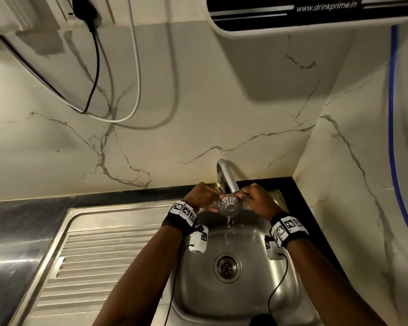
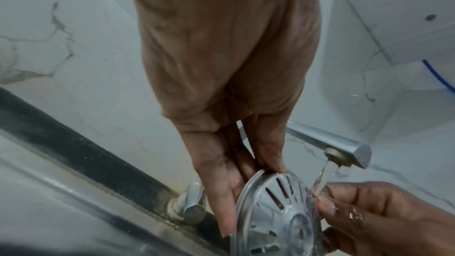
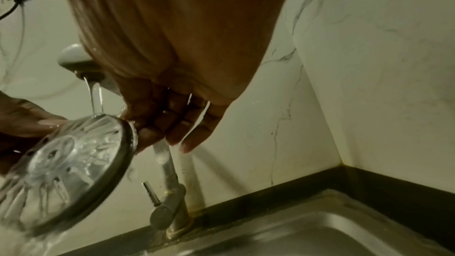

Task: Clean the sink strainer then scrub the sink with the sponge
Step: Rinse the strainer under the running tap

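A round steel sink strainer [image 1: 229, 204] with radial slots is held tilted under the faucet spout [image 1: 232, 184]. Water runs over it and drips into the sink basin [image 1: 252, 295]. My left hand [image 1: 212, 201] pinches the strainer's left rim: in the left wrist view the thumb lies on the rim of the strainer [image 2: 278, 217] and the fingers [image 2: 221, 201] lie behind it. My right hand [image 1: 244, 196] pinches the right rim with curled fingers [image 3: 157, 129]. The right wrist view shows the wet strainer [image 3: 64, 172] face on. I see no sponge.
The uncovered drain [image 1: 227, 268] sits mid-basin below the hands. A ribbed draining board [image 1: 99, 262] lies to the left. The faucet lever [image 3: 157, 209] stands at the back rim by the marble wall. Cables [image 1: 97, 74] and a water purifier [image 1: 316, 12] hang above.
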`<action>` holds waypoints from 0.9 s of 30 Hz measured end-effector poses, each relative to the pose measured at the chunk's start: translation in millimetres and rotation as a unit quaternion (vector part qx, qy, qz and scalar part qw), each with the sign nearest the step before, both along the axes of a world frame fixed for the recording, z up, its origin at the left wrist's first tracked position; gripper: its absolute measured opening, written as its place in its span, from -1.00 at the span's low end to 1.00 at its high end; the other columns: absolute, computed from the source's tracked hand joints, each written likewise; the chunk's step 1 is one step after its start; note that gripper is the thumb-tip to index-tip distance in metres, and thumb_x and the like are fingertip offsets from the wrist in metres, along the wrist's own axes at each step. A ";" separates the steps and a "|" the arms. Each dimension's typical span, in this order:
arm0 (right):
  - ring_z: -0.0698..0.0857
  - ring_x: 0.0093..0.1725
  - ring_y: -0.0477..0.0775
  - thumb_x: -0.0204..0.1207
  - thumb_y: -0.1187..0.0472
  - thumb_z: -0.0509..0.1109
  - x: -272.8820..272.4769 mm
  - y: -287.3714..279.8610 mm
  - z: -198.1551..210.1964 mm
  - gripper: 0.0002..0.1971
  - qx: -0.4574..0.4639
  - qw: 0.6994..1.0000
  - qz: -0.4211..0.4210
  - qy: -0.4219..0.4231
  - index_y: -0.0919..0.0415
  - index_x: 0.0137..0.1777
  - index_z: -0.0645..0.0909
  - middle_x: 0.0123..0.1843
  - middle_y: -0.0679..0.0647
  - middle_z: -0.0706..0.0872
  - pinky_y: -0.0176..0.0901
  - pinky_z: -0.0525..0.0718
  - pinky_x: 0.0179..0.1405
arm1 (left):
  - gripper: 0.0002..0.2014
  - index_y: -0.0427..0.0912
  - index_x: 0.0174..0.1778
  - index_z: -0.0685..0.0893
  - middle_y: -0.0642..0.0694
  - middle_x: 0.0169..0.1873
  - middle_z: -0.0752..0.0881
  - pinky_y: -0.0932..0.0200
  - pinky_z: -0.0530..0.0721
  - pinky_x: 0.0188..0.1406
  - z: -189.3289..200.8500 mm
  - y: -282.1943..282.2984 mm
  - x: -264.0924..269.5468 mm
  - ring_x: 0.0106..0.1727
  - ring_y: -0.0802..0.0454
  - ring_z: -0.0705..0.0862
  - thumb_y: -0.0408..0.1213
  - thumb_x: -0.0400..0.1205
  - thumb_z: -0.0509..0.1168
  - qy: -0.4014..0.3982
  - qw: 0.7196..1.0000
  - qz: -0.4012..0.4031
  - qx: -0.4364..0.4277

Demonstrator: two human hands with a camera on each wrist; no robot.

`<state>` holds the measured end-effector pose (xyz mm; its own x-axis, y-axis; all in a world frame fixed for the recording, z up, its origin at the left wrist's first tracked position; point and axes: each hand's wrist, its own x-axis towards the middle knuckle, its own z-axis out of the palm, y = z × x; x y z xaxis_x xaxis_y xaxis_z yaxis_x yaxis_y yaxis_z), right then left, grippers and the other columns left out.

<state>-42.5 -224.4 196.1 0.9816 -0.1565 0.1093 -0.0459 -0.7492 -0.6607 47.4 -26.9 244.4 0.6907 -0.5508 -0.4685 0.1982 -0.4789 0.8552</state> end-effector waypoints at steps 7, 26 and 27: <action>0.72 -0.16 0.09 0.69 0.20 0.31 8.7 13.4 -9.1 -0.78 0.012 0.999 0.009 0.043 0.29 0.05 0.76 -0.10 0.15 0.68 -0.04 0.73 -0.06 | -0.74 -0.45 0.15 0.77 -0.33 0.06 0.83 -0.05 0.77 0.21 -5.2 6.8 2.5 0.03 -0.19 0.82 -0.43 0.57 0.49 0.118 0.990 -0.037 -0.064; 0.69 -0.16 0.17 0.67 0.10 0.25 0.9 3.2 -14.4 -0.79 -0.076 0.996 -0.028 0.028 0.11 -0.04 0.70 -0.13 0.10 0.62 0.02 0.70 -0.06 | -0.69 -0.53 0.28 0.63 -0.31 -0.09 0.75 -0.20 0.81 0.09 -26.2 -9.9 2.9 -0.07 -0.19 0.77 -0.44 0.65 0.38 0.036 0.999 -0.012 -0.035; 0.69 -0.17 0.19 0.69 0.12 0.24 1.4 7.8 -13.4 -0.79 -0.077 0.996 -0.031 0.031 0.16 -0.01 0.69 -0.11 0.12 0.61 0.02 0.70 -0.07 | -0.69 -0.53 0.27 0.64 -0.35 -0.07 0.75 -0.19 0.82 0.07 -26.6 -12.3 1.9 -0.10 -0.18 0.77 -0.45 0.65 0.38 0.029 0.999 -0.009 -0.033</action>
<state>-41.1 -216.7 182.7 0.9760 -0.2041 0.0755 -0.1336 -0.8360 -0.5322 49.4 -39.2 217.8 0.6540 -0.5935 -0.4691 0.2401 -0.4251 0.8727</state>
